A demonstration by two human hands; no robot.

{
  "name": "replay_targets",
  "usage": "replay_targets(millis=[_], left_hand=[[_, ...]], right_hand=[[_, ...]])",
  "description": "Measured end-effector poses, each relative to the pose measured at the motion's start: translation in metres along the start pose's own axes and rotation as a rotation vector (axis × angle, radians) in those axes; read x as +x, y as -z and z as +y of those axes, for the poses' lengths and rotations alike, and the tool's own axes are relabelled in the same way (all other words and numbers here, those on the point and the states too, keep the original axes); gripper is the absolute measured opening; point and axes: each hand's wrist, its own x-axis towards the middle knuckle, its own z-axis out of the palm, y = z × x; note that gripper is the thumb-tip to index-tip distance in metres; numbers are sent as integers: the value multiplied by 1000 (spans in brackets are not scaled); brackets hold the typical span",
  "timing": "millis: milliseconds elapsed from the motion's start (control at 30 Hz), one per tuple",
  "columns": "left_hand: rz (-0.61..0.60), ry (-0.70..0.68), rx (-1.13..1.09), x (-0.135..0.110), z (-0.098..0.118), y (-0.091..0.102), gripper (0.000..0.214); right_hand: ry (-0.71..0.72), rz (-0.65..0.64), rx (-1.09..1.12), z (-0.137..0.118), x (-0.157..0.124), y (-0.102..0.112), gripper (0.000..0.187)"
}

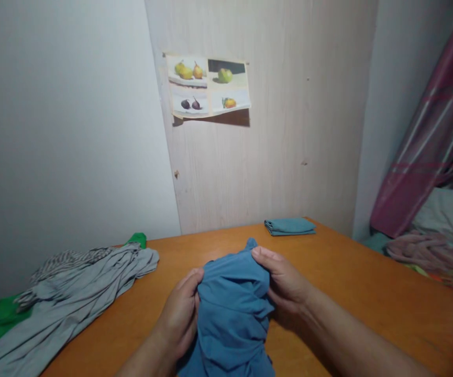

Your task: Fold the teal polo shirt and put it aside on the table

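Observation:
A crumpled piece of blue clothing [232,309] hangs between my two hands in the head view, just above the orange-brown table; its exact kind does not show. My left hand [183,309] grips its left edge, thumb on top and fingers behind the cloth. On the opposite edge, near the top corner, my right hand [283,280] pinches it with the thumb in front. The fingers of both hands are partly hidden behind the fabric. Wrinkles run across the cloth, and its lower end drops out of the frame.
The table [352,303] reaches back to the wall. A folded teal cloth [290,226] lies at its far edge. Loose grey clothing [80,298], with striped and green pieces [10,317], is heaped at left. Bedding [434,251] and a magenta curtain [422,136] are at right.

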Motion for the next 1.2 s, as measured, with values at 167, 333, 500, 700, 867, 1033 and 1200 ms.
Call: replay_targets(millis=[167,333,500,700,867,1033,1200], left_hand=[[25,-92,88,1,2,4,17],[72,-169,95,1,6,5,22],[80,-237,217,1,5,9,24],[239,-397,543,-1,6,7,39],[160,-678,1060,-12,6,-1,58],[-118,-536,1196,-16,4,-5,23],[7,-213,401,-8,9,0,31]], right_hand=[[-47,-7,22,-5,-2,3,21],[-36,21,30,-7,-4,0,39],[-6,33,31,-9,-5,-3,51],[-33,10,-11,-7,-4,-5,61],[-110,-86,-81,-3,-10,-10,67],[-158,-181,-112,-3,-14,-15,60],[-127,70,-327,2,-5,-5,31]])
